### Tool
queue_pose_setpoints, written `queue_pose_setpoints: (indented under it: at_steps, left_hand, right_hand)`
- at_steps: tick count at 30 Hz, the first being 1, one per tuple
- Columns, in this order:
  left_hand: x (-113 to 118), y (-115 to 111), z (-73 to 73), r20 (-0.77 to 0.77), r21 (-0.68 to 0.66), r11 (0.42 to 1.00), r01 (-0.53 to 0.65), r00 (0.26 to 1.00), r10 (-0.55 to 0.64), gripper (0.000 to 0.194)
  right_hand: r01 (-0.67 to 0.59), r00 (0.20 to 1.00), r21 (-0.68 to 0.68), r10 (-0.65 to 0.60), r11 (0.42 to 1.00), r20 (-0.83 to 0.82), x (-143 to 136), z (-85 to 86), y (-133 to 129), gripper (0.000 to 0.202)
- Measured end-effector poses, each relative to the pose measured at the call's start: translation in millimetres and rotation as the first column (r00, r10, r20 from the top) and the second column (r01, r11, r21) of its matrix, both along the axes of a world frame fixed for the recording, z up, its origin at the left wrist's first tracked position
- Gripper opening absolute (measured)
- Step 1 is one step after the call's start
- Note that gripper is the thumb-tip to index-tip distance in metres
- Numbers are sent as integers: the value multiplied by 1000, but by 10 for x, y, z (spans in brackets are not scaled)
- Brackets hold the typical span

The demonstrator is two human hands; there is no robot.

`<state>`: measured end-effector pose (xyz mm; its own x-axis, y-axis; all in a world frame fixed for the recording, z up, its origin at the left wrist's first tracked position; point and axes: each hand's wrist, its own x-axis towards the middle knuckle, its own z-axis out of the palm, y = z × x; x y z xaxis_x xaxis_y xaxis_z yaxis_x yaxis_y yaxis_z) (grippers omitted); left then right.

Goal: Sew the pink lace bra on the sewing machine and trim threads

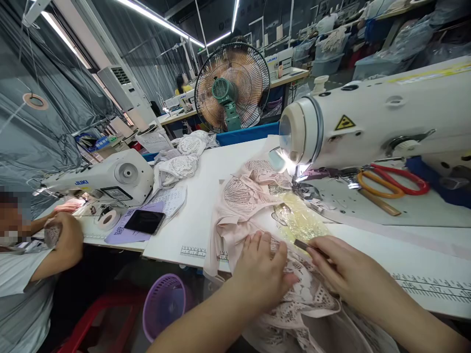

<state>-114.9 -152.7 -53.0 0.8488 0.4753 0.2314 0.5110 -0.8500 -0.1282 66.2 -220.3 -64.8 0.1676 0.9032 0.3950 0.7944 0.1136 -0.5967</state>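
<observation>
Lace garment: pale pink openwork (pixel 243 196), rounded cups, smooth bands; I find it across the worktop's (pixel 206 215) near edge.
Left hand (pixel 259 272): fingers spread over the lace.
Right hand (pixel 342 262): narrowed on a thin dark tool (pixel 301 244).
Sheet (pixel 300 219): yellow, crinkled, glossy.
Basket (pixel 149 305): purple, perforated, round, near left; I cannot make out its contents.
Bin (pixel 327 67): translucent, far right, pale cloth (pixel 333 40) heaped in it.

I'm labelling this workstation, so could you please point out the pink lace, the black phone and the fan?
Pink lace (pixel 241 195), head view: patterned section.
Black phone (pixel 144 221), head view: dark upper face.
Fan (pixel 222 90), head view: green motor housing.
</observation>
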Motion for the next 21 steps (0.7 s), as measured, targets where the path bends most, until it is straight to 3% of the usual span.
queue_pose_setpoints:
  at_steps: [7,21]
  left_hand:
    - [-34,-20,54,-51,-120,993,8,999,-14,68]
    - [-38,9,5,-46,-76,996,38,998,-42,78]
  right_hand:
    - [18,943,28,-26,999,331,-159,-4,267,23]
    - [-75,880,14,59,997,471,-153,-21,246,18]
